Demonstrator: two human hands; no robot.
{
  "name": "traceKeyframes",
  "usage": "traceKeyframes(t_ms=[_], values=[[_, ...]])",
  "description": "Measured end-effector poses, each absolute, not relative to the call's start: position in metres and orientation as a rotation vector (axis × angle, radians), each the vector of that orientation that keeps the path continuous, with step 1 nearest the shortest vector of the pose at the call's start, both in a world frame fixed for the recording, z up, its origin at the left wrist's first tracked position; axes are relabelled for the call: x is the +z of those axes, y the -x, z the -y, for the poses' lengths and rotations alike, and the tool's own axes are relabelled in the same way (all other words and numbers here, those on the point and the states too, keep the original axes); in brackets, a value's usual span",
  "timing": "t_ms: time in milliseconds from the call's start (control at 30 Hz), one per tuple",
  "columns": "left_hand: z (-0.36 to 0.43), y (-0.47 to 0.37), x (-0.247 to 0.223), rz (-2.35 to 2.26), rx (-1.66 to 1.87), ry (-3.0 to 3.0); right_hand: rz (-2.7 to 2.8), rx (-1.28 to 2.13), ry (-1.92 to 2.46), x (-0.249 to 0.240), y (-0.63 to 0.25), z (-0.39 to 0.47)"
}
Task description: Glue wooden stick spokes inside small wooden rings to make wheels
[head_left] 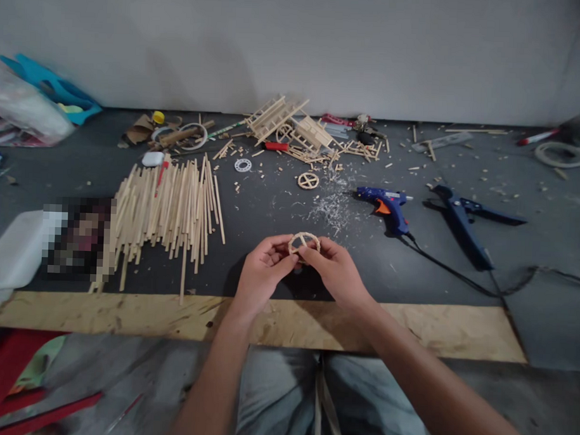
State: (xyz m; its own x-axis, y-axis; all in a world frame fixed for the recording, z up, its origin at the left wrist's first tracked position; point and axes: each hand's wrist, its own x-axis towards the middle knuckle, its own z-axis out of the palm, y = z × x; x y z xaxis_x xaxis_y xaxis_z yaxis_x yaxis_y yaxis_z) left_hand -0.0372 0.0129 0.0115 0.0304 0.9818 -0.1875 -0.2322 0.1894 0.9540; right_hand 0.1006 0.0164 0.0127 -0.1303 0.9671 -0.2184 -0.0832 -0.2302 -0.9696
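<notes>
Between my two hands, just above the near part of the dark tabletop, is a small wooden wheel [304, 236] made of short stick pieces, with a spoke inside its ring. My left hand [268, 261] pinches its left side, thumb in front. On the right side my right hand [338, 267] grips it, thumb pressed across the lower middle and hiding part of the ring. A second wooden wheel [308, 181] with crossed spokes lies flat farther back. White shavings [331, 206] are scattered beside it.
Wooden sticks [169, 207] lie heaped at left. A blue glue gun [385, 205] with a black cord and a blue-handled cutter [466, 217] rest at right. At the back stand wooden cart models [279, 119] among scraps. A white ring [243, 166] lies left of the second wheel.
</notes>
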Motion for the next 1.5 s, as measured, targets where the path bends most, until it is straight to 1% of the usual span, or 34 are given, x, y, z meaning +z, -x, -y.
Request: traceKeyframes(t_ms=[1133,1500], values=[[-0.0126,0.0379,0.0074,-1.144,1.207,-0.894,1.144,1.531,1.200,0.0113,-0.1027,-0.0161],[-0.0134,0.0367,0.0091,-1.134,1.203,-0.864,1.190,1.462,1.266,0.0121,-0.1027,-0.0146]])
